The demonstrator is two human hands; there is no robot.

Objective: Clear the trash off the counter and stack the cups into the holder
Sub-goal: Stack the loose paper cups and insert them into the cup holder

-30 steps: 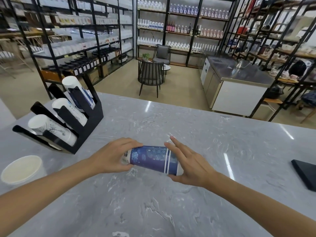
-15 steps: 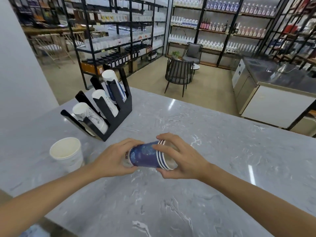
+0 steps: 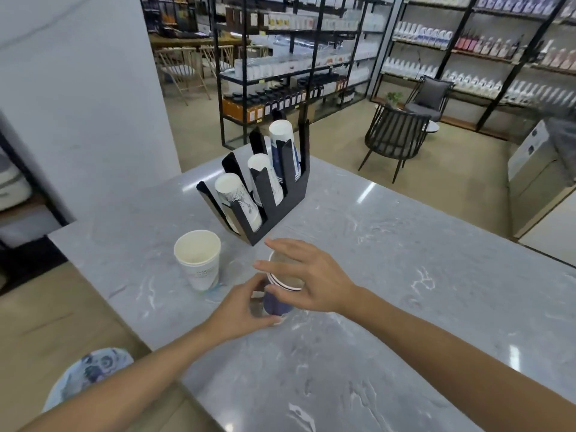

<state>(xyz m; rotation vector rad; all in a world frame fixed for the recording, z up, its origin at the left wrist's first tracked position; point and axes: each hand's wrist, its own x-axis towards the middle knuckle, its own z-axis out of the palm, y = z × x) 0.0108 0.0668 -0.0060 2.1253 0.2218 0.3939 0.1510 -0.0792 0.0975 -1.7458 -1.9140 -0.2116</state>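
A stack of blue paper cups is held nearly upright over the grey marble counter, rim toward me. My left hand grips its lower end, and my right hand closes over its white-striped rim. Just beyond stands the black cup holder, its three slanted slots each holding a stack of white or blue cups. A white paper cup stands upright and open to the left of my hands.
The counter's left edge runs close to the white cup, with wooden floor below. A round blue-patterned bin sits on the floor at lower left. A white pillar rises behind the counter corner. Shelves and chairs fill the background.
The blue cup stack has turned from lying sideways to nearly upright between my hands. My view has swung left, bringing the holder and the white cup toward the centre.
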